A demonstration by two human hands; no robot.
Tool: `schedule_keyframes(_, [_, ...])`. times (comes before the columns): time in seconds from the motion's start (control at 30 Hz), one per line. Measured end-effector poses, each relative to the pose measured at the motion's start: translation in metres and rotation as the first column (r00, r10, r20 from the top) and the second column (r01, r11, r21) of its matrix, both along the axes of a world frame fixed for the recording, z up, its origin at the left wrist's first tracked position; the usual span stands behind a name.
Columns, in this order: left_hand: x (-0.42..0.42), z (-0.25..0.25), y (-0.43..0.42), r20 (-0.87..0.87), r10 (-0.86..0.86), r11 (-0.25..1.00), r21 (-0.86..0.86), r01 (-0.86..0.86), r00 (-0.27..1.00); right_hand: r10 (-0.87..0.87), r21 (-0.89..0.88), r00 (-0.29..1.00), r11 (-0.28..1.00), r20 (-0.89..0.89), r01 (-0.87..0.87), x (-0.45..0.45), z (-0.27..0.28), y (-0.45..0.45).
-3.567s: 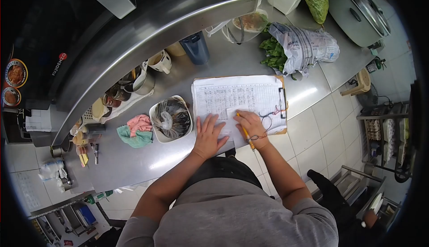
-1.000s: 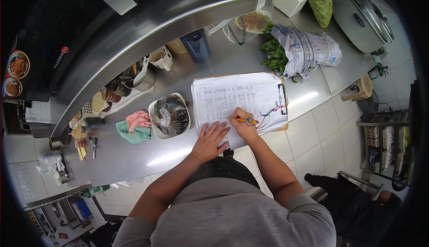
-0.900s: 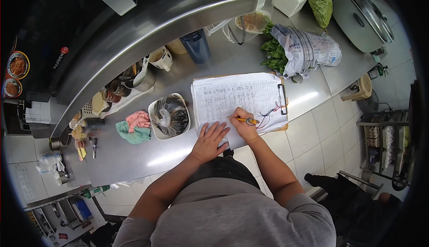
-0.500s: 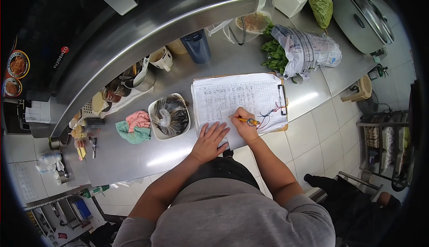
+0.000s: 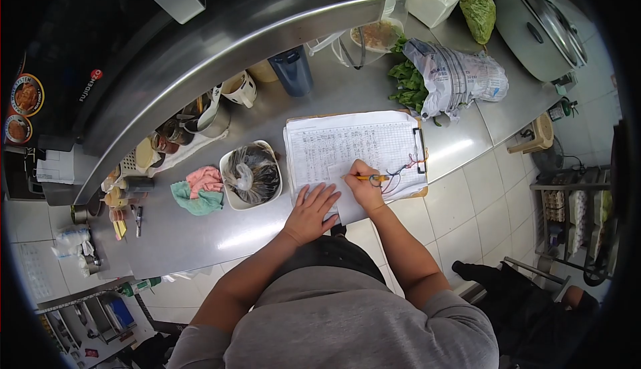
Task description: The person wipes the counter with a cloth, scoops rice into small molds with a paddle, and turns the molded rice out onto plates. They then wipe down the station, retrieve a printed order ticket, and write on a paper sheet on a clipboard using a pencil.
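Note:
A clipboard (image 5: 419, 143) with several gridded paper sheets (image 5: 394, 132) lies on the steel counter, and handwriting fills the left part of the top sheet. Over its lower edge sits a smaller slip of paper (image 5: 346, 205). My right hand (image 5: 364, 185) grips a yellow-orange pen (image 5: 374, 177), its tip at the slip; a string runs from the pen area toward the clip. My left hand (image 5: 312, 213) rests flat with fingers spread, on the lower left of the papers. Whatever is written on the slip is too small to read.
Left of the clipboard stand a white tub (image 5: 278, 189) holding a dark plastic bag (image 5: 250, 172) and pink and green cloths (image 5: 200, 192). Beyond are a blue pitcher (image 5: 291, 72) and newspaper-wrapped greens (image 5: 461, 79). A large pot (image 5: 534, 35) stands far right. Another person (image 5: 527, 312) is at lower right.
The pen in my right hand has tilted slightly, now lying more level. My left hand stays flat on the papers. The whole view has shifted a little.

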State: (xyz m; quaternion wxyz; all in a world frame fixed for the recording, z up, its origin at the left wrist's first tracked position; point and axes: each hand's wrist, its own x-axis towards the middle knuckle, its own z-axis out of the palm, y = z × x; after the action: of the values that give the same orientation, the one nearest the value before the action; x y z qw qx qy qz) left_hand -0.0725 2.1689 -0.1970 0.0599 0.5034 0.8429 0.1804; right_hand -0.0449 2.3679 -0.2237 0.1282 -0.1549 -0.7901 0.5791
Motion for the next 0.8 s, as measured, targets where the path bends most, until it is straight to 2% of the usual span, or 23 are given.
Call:
schedule_keyframes(0.03, [0.000, 0.000, -0.001, -0.002, 0.000, 1.000, -0.006, 0.000, 1.000, 0.002, 0.001, 1.000, 1.000, -0.001, -0.002, 0.000, -0.001, 0.001])
schedule_keyframes(0.1, [0.001, -0.001, -0.002, -0.005, -0.003, 1.000, 0.001, 0.003, 1.000, -0.171, -0.250, 0.983, 0.951, 0.070, 0.183, -0.002, 0.004, 0.000])
schedule_keyframes(0.13, [0.000, -0.002, -0.003, -0.008, -0.006, 1.000, 0.006, 0.006, 1.000, -0.156, -0.248, 0.986, 0.954, 0.065, 0.168, -0.005, 0.006, -0.003])
schedule_keyframes(0.2, [-0.001, -0.005, -0.004, -0.008, 0.000, 1.000, 0.012, 0.000, 1.000, -0.029, -0.030, 0.998, 0.999, -0.061, 0.027, -0.007, 0.017, -0.015])
schedule_keyframes(0.23, [-0.001, -0.006, -0.004, -0.009, -0.012, 1.000, 0.016, 0.012, 1.000, 0.133, 0.274, 0.954, 0.960, -0.267, -0.057, -0.010, 0.003, -0.019])
schedule_keyframes(0.27, [0.000, -0.011, -0.006, -0.009, -0.013, 1.000, 0.018, 0.013, 1.000, 0.236, 0.299, 0.870, 0.948, -0.433, -0.109, -0.012, 0.012, -0.027])
schedule_keyframes(0.33, [0.002, -0.022, -0.011, 0.013, -0.007, 0.999, -0.041, 0.008, 1.000, 0.358, 0.461, 0.921, 0.851, -0.156, -0.253, -0.020, 0.029, -0.045])
schedule_keyframes(0.37, [0.003, -0.022, -0.011, 0.013, -0.008, 0.999, -0.042, 0.009, 1.000, 0.357, 0.459, 0.921, 0.852, -0.156, -0.252, -0.023, 0.033, -0.052])
schedule_keyframes(0.43, [0.005, -0.021, -0.012, 0.041, 0.066, 0.998, 0.002, -0.066, 0.997, 0.402, 0.503, 0.915, 0.799, -0.041, -0.329, -0.026, 0.038, -0.061])
schedule_keyframes(0.57, [0.002, -0.016, -0.010, 0.029, 0.019, 0.998, -0.053, -0.017, 0.999, 0.396, 0.524, 0.918, 0.783, -0.005, -0.335, -0.027, 0.034, -0.059])
schedule_keyframes(0.67, [0.003, -0.014, -0.008, 0.061, 0.038, 0.999, -0.016, -0.037, 0.997, 0.343, 0.556, 0.939, 0.780, 0.003, -0.287, -0.020, 0.033, -0.053])
schedule_keyframes(0.73, [0.002, -0.023, -0.010, -0.019, 0.011, 1.000, 0.005, -0.011, 1.000, 0.264, 0.610, 0.963, 0.756, 0.046, -0.237, -0.015, 0.034, -0.046])
schedule_keyframes(0.8, [0.000, -0.014, -0.009, -0.014, -0.005, 1.000, -0.013, 0.005, 1.000, 0.229, 0.614, 0.972, 0.761, 0.052, -0.212, -0.007, 0.038, -0.036])
